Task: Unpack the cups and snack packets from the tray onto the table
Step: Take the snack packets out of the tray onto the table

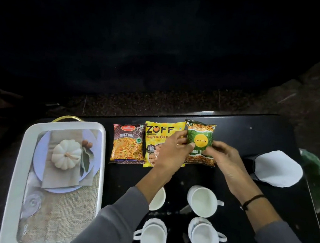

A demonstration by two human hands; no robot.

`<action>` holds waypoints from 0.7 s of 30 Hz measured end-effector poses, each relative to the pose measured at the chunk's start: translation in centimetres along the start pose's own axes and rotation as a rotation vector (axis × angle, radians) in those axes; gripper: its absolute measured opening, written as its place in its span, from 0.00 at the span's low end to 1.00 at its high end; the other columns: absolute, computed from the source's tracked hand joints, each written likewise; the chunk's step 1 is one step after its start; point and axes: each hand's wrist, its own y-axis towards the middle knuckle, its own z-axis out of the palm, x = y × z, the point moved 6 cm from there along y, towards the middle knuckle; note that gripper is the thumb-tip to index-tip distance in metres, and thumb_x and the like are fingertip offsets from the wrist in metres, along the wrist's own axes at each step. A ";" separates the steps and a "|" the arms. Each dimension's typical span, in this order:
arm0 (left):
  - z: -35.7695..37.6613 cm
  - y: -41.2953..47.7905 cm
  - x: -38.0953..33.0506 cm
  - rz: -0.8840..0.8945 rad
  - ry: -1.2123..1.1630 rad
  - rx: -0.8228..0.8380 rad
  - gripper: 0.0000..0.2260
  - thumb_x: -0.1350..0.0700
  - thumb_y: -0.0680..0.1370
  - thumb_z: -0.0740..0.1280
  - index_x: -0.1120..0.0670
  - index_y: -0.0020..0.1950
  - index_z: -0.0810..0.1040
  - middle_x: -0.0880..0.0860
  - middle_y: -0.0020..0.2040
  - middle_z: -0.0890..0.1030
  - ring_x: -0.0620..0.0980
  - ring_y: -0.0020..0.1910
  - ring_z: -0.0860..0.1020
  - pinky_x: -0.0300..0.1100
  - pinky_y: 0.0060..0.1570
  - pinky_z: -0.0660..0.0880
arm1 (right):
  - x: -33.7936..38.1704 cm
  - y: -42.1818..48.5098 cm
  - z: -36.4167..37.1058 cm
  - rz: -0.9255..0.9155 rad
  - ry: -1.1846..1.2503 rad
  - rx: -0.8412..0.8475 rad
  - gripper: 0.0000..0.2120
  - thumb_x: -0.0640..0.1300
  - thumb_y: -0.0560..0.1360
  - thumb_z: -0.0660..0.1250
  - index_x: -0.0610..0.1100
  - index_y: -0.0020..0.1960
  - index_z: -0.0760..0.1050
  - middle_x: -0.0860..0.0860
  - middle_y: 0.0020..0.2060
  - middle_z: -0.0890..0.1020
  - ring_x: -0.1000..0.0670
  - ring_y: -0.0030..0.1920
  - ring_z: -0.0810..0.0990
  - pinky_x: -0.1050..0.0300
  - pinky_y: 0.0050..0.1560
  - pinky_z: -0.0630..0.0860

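**Last packet going down**

Four small white cups with handles stand closest, in a little square on the shiny black table. One of them is partly hidden under the left grey sleeve. Past the cups, three packets lie in a row. The brown snack packet is on the left, the yellow snack packet is in the middle, and the green snack packet is on the right. The green one covers a bit of the yellow one's edge.

Both hands are on the green packet. The left hand pinches its left side with thumb and curled fingers. The right hand pinches its lower right side the same way. I cannot tell if the packet lies flat on the table or is held just above it.

The long white tray with a gold handle sits at the left. It has a pumpkin picture on its bottom and no cups or packets in it.

So this looks like the very last step: putting the green packet in its place. Next, the hands likely need to set it flat, maybe slide it off the yellow one, and then let go gently so the row stays neat.
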 end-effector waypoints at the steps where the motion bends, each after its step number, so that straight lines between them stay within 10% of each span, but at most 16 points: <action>1: 0.4 0.4 0.0 0.003 0.027 -0.012 0.20 0.60 0.80 0.70 0.54 0.72 0.74 0.55 0.64 0.81 0.47 0.59 0.81 0.31 0.53 0.75 | -0.1 0.3 -0.2 -0.004 -0.020 -0.018 0.11 0.40 0.72 0.75 0.48 0.54 0.85 0.53 0.46 0.89 0.53 0.52 0.85 0.64 0.48 0.73; 8: 2.0 1.8 0.2 0.020 0.261 -0.037 0.21 0.67 0.80 0.67 0.61 0.73 0.72 0.58 0.67 0.80 0.51 0.66 0.78 0.39 0.66 0.74 | -0.4 1.6 -0.8 -0.039 -0.215 -0.146 0.19 0.42 0.76 0.74 0.46 0.65 0.76 0.58 0.49 0.80 0.56 0.52 0.80 0.66 0.48 0.73; 21: 1.5 0.3 -0.7 0.115 0.419 -0.114 0.17 0.67 0.81 0.64 0.59 0.70 0.75 0.56 0.62 0.82 0.49 0.62 0.79 0.34 0.59 0.74 | 1.9 0.0 -0.5 -0.234 -0.460 -0.247 0.21 0.38 0.76 0.73 0.40 0.67 0.73 0.45 0.61 0.81 0.47 0.61 0.80 0.52 0.64 0.77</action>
